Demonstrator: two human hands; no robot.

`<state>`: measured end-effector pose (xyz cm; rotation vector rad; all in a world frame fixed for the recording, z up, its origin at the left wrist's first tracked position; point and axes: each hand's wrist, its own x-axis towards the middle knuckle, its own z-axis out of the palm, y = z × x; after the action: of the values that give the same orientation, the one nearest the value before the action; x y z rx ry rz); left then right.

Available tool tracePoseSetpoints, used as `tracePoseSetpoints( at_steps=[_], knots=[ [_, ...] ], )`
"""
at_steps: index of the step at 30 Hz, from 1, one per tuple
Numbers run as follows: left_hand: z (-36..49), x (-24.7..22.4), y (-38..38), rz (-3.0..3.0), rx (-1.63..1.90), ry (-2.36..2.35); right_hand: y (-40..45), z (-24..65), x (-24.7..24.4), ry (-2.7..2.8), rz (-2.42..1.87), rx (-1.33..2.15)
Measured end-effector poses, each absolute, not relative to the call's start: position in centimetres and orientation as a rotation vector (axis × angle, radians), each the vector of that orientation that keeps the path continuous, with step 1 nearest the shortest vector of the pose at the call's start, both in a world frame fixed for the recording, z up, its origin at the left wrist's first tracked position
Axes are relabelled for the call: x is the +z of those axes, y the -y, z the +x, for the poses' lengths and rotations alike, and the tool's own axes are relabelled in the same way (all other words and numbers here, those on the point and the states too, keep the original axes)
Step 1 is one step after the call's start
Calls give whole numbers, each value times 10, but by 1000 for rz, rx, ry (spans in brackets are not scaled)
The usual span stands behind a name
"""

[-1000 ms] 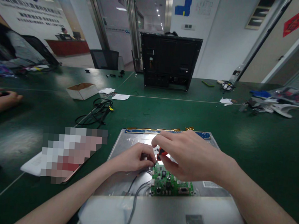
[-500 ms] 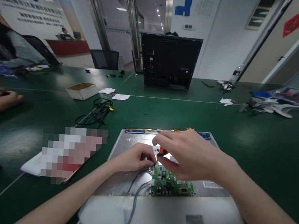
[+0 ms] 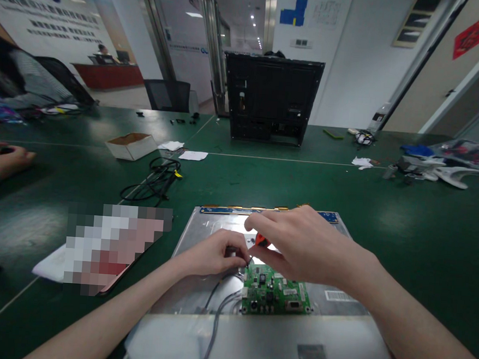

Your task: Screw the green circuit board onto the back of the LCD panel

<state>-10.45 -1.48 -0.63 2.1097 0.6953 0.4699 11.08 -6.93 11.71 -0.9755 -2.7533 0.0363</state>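
One green circuit board (image 3: pixel 275 292) lay on the panel (image 3: pixel 261 334), on the near side of both hands, seemingly longer left to right. Left-hand fingertips (image 3: pixel 242 262) were nearest, bunched at its far left corner; whether they pinched anything could not be told. The right hand (image 3: pixel 316 250) grasped a red-and-black screwdriver (image 3: pixel 262 240), slanting down-left toward that corner. Black cables (image 3: pixel 157 180) lay beyond and left of the left hand.

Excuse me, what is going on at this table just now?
The right hand holds a red-and-black tool, its thin shaft angled down to a corner of the green circuit board. The fingertips of the left hand are at that same corner. The board lies on a metal panel; what the tool's tip touches is too small to tell.
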Motion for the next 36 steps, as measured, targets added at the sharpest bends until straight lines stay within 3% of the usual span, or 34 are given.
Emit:
tracePoseSetpoints(
  at_steps=[36],
  knots=[
    [-104, -6, 18, 2142, 476, -698, 73, 112, 121, 2783, -912, 82]
  ],
)
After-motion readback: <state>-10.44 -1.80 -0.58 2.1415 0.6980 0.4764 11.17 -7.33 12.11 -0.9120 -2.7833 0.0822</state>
